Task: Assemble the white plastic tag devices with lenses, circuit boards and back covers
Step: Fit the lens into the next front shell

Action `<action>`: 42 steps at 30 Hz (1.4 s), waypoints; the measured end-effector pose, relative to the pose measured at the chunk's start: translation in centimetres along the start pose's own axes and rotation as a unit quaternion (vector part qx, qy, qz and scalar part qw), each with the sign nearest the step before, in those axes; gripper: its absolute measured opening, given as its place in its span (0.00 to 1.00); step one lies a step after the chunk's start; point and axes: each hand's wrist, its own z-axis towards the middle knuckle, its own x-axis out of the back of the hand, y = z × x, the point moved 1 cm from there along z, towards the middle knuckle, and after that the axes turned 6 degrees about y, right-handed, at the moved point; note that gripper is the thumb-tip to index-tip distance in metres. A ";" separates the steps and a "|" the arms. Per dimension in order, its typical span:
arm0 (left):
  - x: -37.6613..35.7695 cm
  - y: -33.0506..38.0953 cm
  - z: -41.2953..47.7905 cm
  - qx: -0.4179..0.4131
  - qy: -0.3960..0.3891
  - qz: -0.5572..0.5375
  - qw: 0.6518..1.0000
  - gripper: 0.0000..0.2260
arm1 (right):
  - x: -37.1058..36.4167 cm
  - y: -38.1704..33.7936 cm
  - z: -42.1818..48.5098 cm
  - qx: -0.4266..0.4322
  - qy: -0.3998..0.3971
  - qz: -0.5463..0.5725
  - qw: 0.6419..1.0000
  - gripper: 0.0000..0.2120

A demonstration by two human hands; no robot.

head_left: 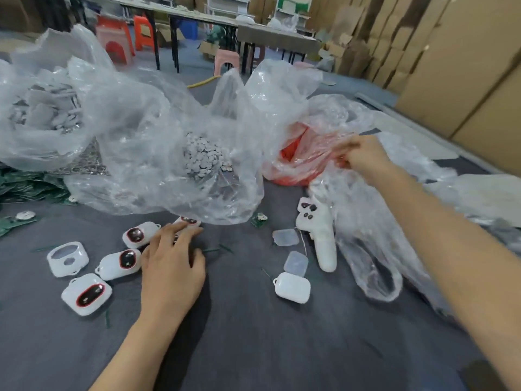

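My left hand (172,261) lies palm down on the grey cloth, fingers straight, its tips touching a white tag device (188,221) by the clear bag's edge. Several white tag shells with dark red-rimmed lenses lie beside it, one (139,234) above, one (119,263) left and one (86,297) lower left. An empty shell (67,258) sits further left. My right hand (363,156) pinches the red plastic bag (298,162). A closed white shell (293,287), two clear covers (285,237) (296,263) and a white handle-shaped tool (321,238) lie at centre right.
A large clear bag (169,142) holds small round white parts (203,156). Another bag (48,108) of grey parts sits far left above green circuit boards (25,184). Crumpled clear plastic (375,244) spreads at the right. Stools, tables and cardboard stacks stand behind.
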 end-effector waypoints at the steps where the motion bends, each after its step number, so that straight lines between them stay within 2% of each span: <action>1: 0.0 0.0 -0.1 0.000 0.000 -0.002 1.000 0.17 | 1.4 1.8 0.6 -0.040 0.021 -0.021 0.999 0.14; 3: 0.0 -0.3 -0.2 -0.006 -0.001 -0.010 1.000 0.16 | 3.2 5.3 1.5 -0.124 0.091 -0.057 0.986 0.09; 5: 0.0 -0.6 -0.3 -0.014 -0.003 -0.016 1.000 0.14 | 4.6 8.0 2.0 -0.194 0.214 -0.025 0.957 0.04; 6: 0.0 -0.7 -0.2 -0.016 -0.005 -0.015 1.000 0.14 | 5.3 9.0 2.0 -0.222 0.268 -0.027 0.937 0.06; 7: 0.0 -0.7 -0.2 -0.017 -0.007 -0.014 1.000 0.14 | 6.0 9.7 2.1 -0.259 0.294 -0.055 0.919 0.12; 8: 0.1 -0.7 -0.2 -0.019 -0.009 -0.011 1.000 0.13 | 6.2 10.3 2.2 -0.277 0.273 -0.088 0.917 0.18; 9: 0.1 -0.6 -0.1 -0.020 -0.013 -0.007 1.000 0.13 | 6.2 10.4 2.2 -0.265 0.219 -0.110 0.933 0.21; 11: 0.1 -0.5 -0.1 -0.025 -0.019 0.003 0.999 0.13 | 5.2 9.7 2.1 -0.172 0.095 -0.170 0.966 0.18; 13: 0.2 -0.4 -0.1 -0.029 -0.026 0.010 0.999 0.12 | 3.9 8.3 1.9 -0.079 0.023 -0.267 0.960 0.15; 15: 0.3 -0.4 -0.1 -0.031 -0.032 0.005 0.999 0.12 | 2.3 6.7 1.8 -0.019 -0.022 -0.258 0.966 0.12; 16: 0.3 -0.4 -0.1 -0.030 -0.033 0.000 0.999 0.12 | 1.6 5.9 1.6 -0.004 -0.025 -0.212 0.977 0.13; 18: 0.5 -0.4 -0.1 -0.028 -0.034 -0.006 0.999 0.12 | 0.8 4.3 1.1 -0.023 0.006 -0.032 0.999 0.14; 20: 0.5 -0.3 -0.1 -0.028 -0.032 -0.010 0.999 0.12 | 0.5 3.2 0.7 -0.078 0.030 0.144 0.986 0.13; 21: 0.5 -0.3 -0.1 -0.028 -0.031 -0.012 0.999 0.12 | 0.7 3.0 0.7 -0.080 0.028 0.180 0.980 0.14; 23: 0.5 -0.3 -0.1 -0.029 -0.030 -0.011 0.999 0.12 | 1.2 3.1 0.9 -0.071 0.021 0.179 0.981 0.18; 25: 0.4 -0.4 -0.1 -0.029 -0.030 -0.008 0.999 0.12 | 1.7 3.8 1.2 -0.076 0.015 0.190 0.979 0.13; 27: 0.5 -0.4 -0.1 -0.028 -0.032 -0.004 0.999 0.12 | 2.3 4.4 1.4 -0.130 0.013 0.225 0.966 0.09; 29: 0.5 -0.4 -0.2 -0.034 -0.038 0.000 0.999 0.12 | 3.2 5.0 1.7 -0.198 0.053 0.227 0.952 0.05; 32: 0.6 -0.3 -0.2 -0.033 -0.047 0.008 0.998 0.12 | 5.2 5.8 1.4 -0.218 0.114 0.094 0.965 0.09; 34: 0.6 -0.2 -0.1 -0.030 -0.049 0.009 0.998 0.12 | 6.4 6.4 0.9 -0.204 0.069 -0.056 0.975 0.07; 37: 0.7 -0.1 -0.1 -0.028 -0.049 0.009 0.998 0.12 | 7.1 6.7 0.2 -0.171 -0.041 -0.254 0.951 0.05; 40: 0.8 0.0 -0.3 -0.035 -0.051 0.011 0.998 0.11 | 5.8 6.2 -0.1 -0.048 -0.067 -0.328 0.941 0.05; 42: 0.8 0.0 -0.3 -0.038 -0.049 0.009 0.998 0.11 | 4.2 5.7 0.0 0.004 -0.070 -0.303 0.951 0.10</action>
